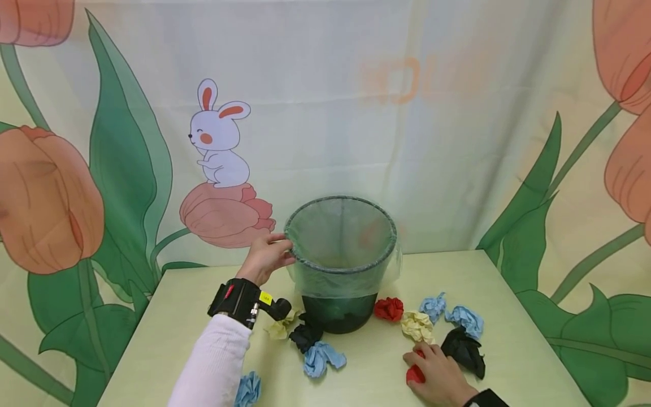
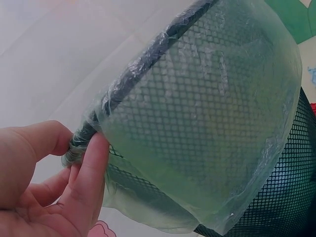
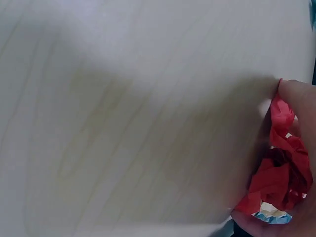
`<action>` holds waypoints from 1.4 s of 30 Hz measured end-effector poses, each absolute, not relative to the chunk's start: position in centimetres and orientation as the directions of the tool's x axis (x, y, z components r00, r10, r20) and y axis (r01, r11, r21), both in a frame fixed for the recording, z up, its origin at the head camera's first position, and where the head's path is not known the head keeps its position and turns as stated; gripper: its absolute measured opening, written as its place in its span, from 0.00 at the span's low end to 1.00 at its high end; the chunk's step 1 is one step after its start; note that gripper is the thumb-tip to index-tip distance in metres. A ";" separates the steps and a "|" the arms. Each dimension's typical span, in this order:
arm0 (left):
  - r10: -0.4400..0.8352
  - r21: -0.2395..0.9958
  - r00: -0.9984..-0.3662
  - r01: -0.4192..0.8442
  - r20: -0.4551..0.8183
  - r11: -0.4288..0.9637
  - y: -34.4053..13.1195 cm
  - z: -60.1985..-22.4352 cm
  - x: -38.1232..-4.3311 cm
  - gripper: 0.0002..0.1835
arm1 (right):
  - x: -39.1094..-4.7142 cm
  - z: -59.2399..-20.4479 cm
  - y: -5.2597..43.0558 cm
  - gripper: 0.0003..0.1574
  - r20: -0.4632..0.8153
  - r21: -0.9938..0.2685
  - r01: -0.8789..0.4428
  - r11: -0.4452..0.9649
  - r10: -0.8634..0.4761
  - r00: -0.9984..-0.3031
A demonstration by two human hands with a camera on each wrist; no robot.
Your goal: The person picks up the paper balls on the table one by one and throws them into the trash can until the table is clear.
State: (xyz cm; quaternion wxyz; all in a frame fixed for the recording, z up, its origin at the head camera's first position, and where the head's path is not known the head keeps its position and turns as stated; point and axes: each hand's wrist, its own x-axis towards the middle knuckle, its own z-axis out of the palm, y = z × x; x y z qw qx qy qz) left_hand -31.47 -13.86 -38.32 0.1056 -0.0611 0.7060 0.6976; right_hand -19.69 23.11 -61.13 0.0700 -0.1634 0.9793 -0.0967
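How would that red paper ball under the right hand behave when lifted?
The red paper ball looks crumpled, so probably very light and squashy in the right hand. Its irregular creases suggest it would barely roll on the table.

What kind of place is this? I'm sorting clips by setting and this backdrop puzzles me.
Probably a staged tabletop set rather than a lived-in room: a printed cloth backdrop of tulips with a cartoon rabbit hangs behind a pale green table, which holds a lined mesh bin and crumpled paper balls.
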 end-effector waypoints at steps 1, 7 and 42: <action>0.060 0.972 -0.970 -0.233 -0.234 0.021 -13.8 -38.2 -31.5 0.31 | -19.7 -61.1 23.1 0.24 -0.098 -0.209 -0.309 0.928 -0.334 -0.938; 0.045 0.971 -0.970 -0.238 -0.239 0.033 -13.9 -38.0 -31.5 0.31 | -19.9 -60.8 22.7 0.18 -0.016 -0.162 -0.344 0.925 -0.351 -0.936; 0.037 0.969 -0.969 -0.243 -0.244 0.033 -13.7 -38.2 -31.4 0.30 | -21.4 -58.3 22.1 0.12 0.035 -0.177 -0.409 0.895 -0.410 -0.911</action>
